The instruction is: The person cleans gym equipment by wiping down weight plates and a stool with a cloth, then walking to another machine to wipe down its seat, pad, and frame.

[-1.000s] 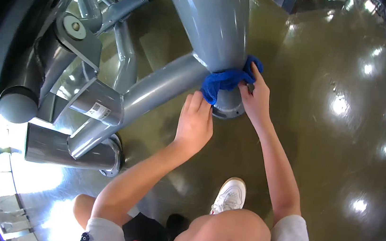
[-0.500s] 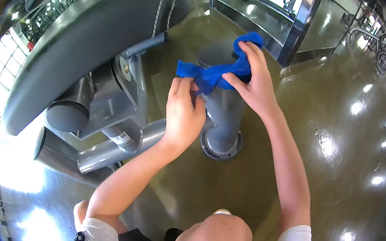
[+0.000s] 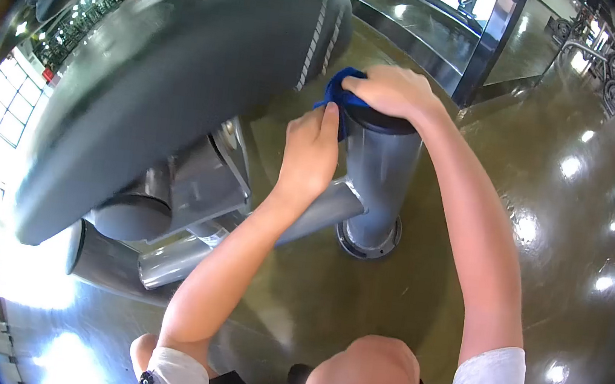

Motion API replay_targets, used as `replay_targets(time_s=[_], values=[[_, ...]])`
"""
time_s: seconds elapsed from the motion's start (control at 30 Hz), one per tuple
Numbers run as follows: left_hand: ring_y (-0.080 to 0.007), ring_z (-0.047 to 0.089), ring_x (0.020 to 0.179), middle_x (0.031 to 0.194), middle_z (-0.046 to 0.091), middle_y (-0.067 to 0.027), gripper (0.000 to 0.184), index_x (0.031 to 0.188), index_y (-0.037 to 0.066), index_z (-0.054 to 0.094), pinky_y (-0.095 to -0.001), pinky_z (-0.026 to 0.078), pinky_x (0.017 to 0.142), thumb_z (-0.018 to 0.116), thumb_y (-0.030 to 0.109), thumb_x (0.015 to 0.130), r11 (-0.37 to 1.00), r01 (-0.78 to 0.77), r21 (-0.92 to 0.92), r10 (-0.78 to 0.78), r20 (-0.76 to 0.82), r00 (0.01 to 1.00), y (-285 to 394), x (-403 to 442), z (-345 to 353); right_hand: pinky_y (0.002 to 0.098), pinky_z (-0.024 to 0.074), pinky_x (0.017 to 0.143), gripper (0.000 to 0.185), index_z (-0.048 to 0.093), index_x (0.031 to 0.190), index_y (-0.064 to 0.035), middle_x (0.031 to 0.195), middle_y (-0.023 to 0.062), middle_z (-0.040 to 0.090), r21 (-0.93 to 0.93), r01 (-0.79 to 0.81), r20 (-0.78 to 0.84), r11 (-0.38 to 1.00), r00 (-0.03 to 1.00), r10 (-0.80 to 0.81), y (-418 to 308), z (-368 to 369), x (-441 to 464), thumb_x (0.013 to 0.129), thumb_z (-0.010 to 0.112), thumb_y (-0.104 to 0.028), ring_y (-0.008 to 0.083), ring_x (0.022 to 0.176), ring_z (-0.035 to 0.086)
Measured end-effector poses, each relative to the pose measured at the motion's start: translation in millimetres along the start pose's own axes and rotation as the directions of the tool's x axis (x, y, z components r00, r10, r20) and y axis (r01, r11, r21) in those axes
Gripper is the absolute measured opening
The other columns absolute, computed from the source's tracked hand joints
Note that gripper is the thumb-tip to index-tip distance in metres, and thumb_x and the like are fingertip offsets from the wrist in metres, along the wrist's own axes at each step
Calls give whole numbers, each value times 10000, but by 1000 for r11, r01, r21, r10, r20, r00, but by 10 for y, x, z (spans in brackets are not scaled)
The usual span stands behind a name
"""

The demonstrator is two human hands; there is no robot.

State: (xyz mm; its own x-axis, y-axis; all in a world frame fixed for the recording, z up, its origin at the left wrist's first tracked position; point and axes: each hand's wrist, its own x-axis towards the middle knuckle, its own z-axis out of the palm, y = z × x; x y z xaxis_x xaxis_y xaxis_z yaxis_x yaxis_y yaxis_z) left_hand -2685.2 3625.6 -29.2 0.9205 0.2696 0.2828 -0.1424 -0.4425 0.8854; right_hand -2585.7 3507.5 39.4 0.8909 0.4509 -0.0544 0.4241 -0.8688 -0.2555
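A blue cloth [image 3: 343, 90] is bunched at the left side of the black top cap [image 3: 382, 122] of a grey upright post [image 3: 380, 170]. My right hand [image 3: 393, 92] grips the cloth from above, over the cap, with its fingers curled. Just left of the post, my left hand [image 3: 311, 151] is closed on the cloth's lower end, thumb pointing up. Part of the cloth is hidden behind both hands.
A large dark padded cushion with white stitching [image 3: 184, 79] fills the upper left. Below it are grey frame tubes [image 3: 179, 257]. A mirror or glass panel with a metal frame [image 3: 483, 53] stands behind the post. More gym equipment [image 3: 614, 86] is at the upper right.
The view has risen from the post's base to its top. Both hands moved up with the cloth, which is now bunched smaller at the cap instead of stretched between them.
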Motion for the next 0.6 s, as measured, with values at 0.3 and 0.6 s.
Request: replay_targets(time_s=[0.3, 0.6], values=[[-356, 390, 1273, 1392, 382, -259, 540, 1371, -88, 341, -368, 283, 1064, 362, 315, 1012, 989, 145, 15, -145, 147, 978, 626, -196, -56, 402, 424, 962, 508, 529, 1302, -157, 1282, 86, 538, -9, -38, -368, 999, 929, 32, 64, 210, -341, 853, 517, -395, 276, 1196, 490], [-395, 194, 1392, 1483, 217, -284, 549, 1399, -90, 286, -426, 210, 1132, 348, 277, 997, 924, 354, 146, -371, 112, 922, 1050, -157, 133, 443, 338, 1060, 662, 313, 1410, -8, 1441, 236, 317, 404, -164, -367, 900, 872, 324, -64, 289, -737, 828, 554, -210, 398, 1295, 357]])
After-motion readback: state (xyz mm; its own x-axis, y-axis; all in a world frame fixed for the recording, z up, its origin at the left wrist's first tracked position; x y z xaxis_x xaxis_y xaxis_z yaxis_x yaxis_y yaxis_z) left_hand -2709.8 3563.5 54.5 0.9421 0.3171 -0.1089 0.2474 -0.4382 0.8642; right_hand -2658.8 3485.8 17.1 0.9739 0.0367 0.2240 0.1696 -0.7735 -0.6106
